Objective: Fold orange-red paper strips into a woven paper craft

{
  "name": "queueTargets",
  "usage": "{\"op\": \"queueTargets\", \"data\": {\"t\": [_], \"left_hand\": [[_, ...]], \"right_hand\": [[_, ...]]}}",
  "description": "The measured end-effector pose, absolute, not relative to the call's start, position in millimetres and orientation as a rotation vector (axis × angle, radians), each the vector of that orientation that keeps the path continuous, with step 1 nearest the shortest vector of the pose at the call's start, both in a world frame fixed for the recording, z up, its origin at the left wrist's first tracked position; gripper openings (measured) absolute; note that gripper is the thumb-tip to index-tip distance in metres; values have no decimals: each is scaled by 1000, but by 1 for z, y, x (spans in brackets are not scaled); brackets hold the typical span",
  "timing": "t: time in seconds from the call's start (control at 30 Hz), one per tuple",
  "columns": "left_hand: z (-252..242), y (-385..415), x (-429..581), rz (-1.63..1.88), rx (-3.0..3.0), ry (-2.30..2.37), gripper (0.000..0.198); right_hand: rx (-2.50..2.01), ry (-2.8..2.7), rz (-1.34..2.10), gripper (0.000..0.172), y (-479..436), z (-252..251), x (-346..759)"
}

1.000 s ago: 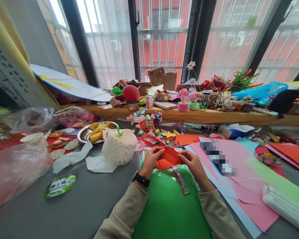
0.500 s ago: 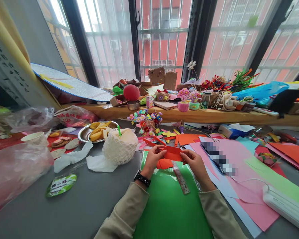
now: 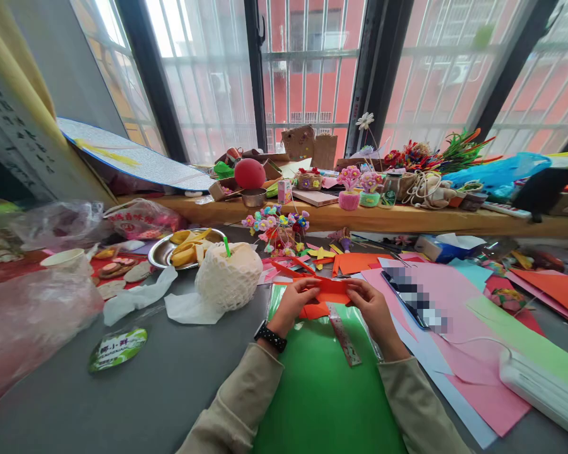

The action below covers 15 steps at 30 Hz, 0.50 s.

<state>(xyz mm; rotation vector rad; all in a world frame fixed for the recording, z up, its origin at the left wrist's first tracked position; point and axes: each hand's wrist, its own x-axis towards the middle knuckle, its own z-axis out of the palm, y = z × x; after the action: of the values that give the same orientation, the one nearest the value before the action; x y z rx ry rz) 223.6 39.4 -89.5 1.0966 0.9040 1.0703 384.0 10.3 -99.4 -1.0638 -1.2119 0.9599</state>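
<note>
While it is pinched at both ends, the paper (image 3: 334, 291), which is orange-red and folded into a short band, is held over the far end of the green mat (image 3: 331, 391). Its left end is gripped by the left hand (image 3: 291, 304) and its right end by the right hand (image 3: 372, 309), so both grips are closed on it. Whether the red flap (image 3: 313, 311) just below belongs to the same piece cannot be told.

From its look, the paper is judged to be very light, rather stiff along the folds, hardly slippery, but easily creased or torn. It is best taken by its short ends, or along a folded edge, with a gentle pinch, so that the middle is not crushed.

Nearer on the mat, a patterned strip (image 3: 344, 337) is laid aslant. To the left, a coconut (image 3: 228, 277) is placed just beside a bowl (image 3: 158, 257) of bananas (image 3: 184, 254); to the right, a phone (image 3: 397, 287) is laid on pink sheets (image 3: 454, 315). Farther off, small flowers (image 3: 277, 227) are bunched in front of the wooden ledge (image 3: 194, 213)
</note>
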Motion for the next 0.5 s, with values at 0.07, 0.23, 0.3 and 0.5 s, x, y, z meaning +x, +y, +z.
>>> {"op": "queueTargets", "data": {"t": [0.07,0.23,0.3,0.5], "left_hand": [[-90,39,224,1078,1090,902,28],[-89,39,223,1085,1045,896,25],[-89,39,222,1071,1030,889,25],[-89,37,223,1013,1050,824,28]], "right_hand": [[-1051,-1205,954,19,10,-99,383],[-1036,-1165,910,17,9,-98,380],[-1045,-1163,895,16,9,-99,379],[-1062,-1179,882,17,9,-100,381]]}}
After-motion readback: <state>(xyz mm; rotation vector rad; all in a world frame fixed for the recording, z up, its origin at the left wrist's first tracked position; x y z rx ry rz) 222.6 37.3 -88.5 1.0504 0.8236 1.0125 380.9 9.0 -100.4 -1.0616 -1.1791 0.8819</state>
